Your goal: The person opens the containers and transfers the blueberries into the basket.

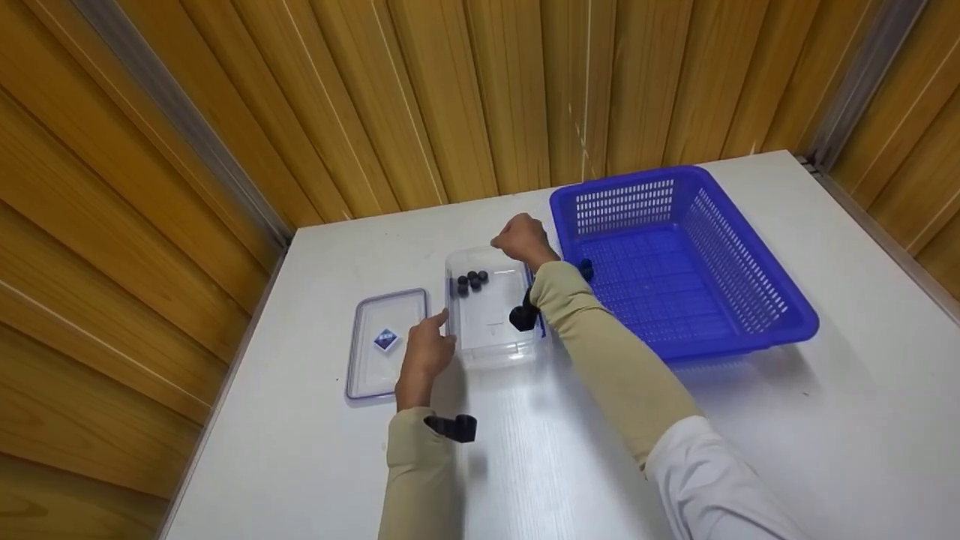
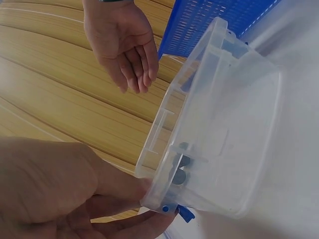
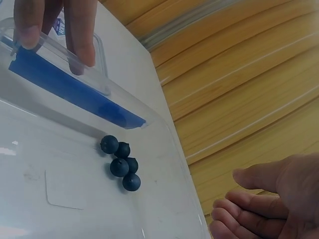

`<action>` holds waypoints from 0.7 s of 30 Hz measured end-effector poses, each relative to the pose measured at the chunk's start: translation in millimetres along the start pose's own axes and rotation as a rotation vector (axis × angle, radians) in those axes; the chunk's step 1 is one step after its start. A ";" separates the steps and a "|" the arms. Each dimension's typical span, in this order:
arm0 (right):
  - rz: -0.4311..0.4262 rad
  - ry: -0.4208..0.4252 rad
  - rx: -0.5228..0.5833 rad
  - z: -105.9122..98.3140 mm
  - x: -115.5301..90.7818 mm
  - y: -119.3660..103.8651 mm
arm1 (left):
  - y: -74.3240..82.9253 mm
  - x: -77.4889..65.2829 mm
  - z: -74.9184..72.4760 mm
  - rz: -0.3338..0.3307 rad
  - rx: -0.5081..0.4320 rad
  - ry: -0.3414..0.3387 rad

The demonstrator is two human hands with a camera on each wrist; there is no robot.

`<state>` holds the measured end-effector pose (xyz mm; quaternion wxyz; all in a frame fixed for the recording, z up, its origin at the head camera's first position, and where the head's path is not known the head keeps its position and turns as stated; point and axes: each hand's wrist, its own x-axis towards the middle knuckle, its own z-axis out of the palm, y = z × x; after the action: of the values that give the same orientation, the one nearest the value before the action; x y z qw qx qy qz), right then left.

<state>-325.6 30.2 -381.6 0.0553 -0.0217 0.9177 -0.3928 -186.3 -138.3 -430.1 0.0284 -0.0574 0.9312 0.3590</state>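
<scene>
A clear plastic box (image 1: 491,322) stands on the table, with several small dark round balls (image 1: 475,284) clustered near its far left corner. My left hand (image 1: 430,346) grips the box's left rim. In the left wrist view its thumb and fingers pinch that rim close to a blue clip (image 2: 185,214). My right hand (image 1: 523,238) hovers above the far right corner of the box. Its fingers hang loosely curved, and the left wrist view shows its palm (image 2: 122,35) holding nothing. A blue flap (image 3: 75,89) runs along the gripped side in the right wrist view.
Left of the box lies a clear lid (image 1: 367,379) with a blue-grey border and a blue-and-white diamond label (image 1: 386,340). A large blue slotted basket (image 1: 750,247) stands close on the right. Behind the white table (image 1: 300,442) rise wood-patterned panels (image 1: 420,97).
</scene>
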 end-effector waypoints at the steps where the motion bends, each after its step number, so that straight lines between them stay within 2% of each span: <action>1: -0.004 -0.001 -0.007 3.7 0.0 -0.7 | -0.2 -0.1 -0.1 0.000 -0.001 0.001; 10: 0.006 -0.067 -0.002 35.0 -1.2 -1.7 | -1.1 -0.1 -0.8 0.034 0.004 0.031; 15: 0.021 -0.066 -0.038 47.0 0.0 1.8 | 0.6 -1.3 -0.5 0.045 0.018 0.036; 21: 0.049 -0.081 -0.011 55.8 3.0 1.7 | 3.4 -0.9 0.4 -0.016 0.000 0.015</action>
<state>-321.9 -8.9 -421.3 0.1018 -0.0156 0.9172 -0.3849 -185.9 -135.5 -428.1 0.0244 -0.0674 0.9309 0.3581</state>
